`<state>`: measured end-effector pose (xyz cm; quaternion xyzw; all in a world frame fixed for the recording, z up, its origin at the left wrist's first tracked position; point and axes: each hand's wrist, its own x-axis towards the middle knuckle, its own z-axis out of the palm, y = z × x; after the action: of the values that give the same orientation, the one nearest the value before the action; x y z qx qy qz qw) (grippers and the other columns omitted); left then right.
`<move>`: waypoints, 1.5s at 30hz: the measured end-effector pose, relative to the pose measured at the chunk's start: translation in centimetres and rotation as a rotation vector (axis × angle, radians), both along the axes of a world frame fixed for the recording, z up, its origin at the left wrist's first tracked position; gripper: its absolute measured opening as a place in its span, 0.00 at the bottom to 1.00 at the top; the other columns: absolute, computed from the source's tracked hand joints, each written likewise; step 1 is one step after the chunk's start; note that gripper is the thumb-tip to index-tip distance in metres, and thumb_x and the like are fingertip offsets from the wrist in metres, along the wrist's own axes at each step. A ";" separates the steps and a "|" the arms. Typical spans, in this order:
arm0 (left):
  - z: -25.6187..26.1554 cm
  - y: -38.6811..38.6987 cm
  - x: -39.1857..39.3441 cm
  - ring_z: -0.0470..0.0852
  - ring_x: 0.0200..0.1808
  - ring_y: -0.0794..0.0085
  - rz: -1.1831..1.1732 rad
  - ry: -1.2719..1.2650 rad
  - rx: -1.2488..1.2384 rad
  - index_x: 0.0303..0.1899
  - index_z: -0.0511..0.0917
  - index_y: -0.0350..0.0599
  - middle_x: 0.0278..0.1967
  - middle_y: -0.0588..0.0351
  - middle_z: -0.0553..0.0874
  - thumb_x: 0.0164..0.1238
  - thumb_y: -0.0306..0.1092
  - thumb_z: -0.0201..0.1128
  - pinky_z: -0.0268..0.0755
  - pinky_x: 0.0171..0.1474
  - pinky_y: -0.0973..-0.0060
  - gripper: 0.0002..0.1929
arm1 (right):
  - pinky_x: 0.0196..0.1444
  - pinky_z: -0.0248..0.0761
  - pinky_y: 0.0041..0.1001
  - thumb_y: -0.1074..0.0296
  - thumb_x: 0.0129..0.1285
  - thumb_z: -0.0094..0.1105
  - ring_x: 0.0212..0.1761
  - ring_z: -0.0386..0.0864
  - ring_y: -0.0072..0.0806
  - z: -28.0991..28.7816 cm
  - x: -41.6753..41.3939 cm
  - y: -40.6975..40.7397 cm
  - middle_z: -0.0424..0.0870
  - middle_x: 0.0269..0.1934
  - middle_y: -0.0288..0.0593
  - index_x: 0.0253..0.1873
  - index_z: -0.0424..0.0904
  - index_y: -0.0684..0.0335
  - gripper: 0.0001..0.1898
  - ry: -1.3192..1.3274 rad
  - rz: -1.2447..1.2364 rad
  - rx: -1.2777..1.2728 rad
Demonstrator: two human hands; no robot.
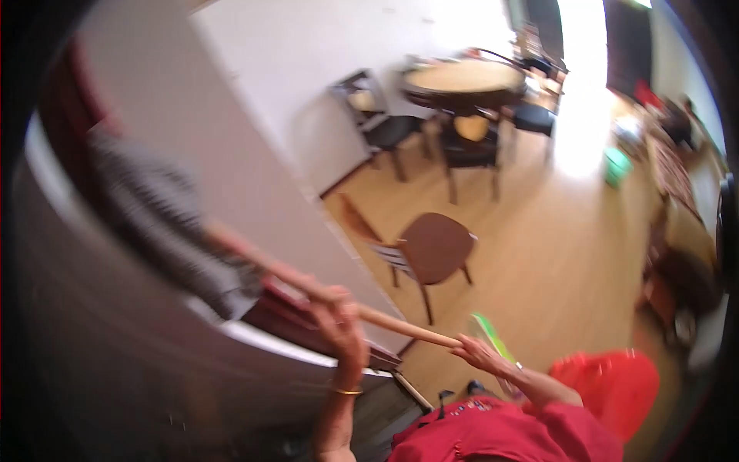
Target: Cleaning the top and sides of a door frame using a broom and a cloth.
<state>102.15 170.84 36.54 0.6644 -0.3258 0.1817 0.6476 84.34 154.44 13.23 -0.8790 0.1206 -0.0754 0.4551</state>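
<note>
A light wooden pole (404, 328) runs slantwise across the view. My left hand (340, 320) is wrapped around its middle, with a gold-coloured bracelet (347, 392) on the wrist. Lower down, near the pole's end, my right hand (482, 353) grips it. At the far end is a grey, shaggy mop head or cloth (167, 213), blurred, in front of dark red trim (288, 297); whether it touches the trim I cannot tell. Just beyond my right hand appears a green-edged object (491, 334), partly hidden by the hand and forearm.
A pale wall (254, 173) rises beside the pole. A brown chair (439, 248) stands on the wood-look floor (537, 260). Farther back are a round table (467, 78) and dark chairs (395, 130). A red plastic object (618, 387) is by my right side; a green container (616, 167) is farther off.
</note>
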 end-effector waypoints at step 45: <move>8.9 2.0 5.6 0.74 0.32 0.76 -0.163 0.041 -0.174 0.67 0.57 0.43 0.31 0.58 0.74 0.72 0.32 0.46 0.69 0.37 0.78 0.24 | 0.21 0.61 0.29 0.69 0.46 0.67 0.19 0.66 0.19 9.2 11.8 4.4 0.69 0.14 0.33 0.21 0.74 0.70 0.12 -0.060 -0.233 0.169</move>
<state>107.76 172.81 45.48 0.5805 -0.3485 0.1426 0.7219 96.11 158.82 22.44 -0.8150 0.2140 -0.1437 0.5190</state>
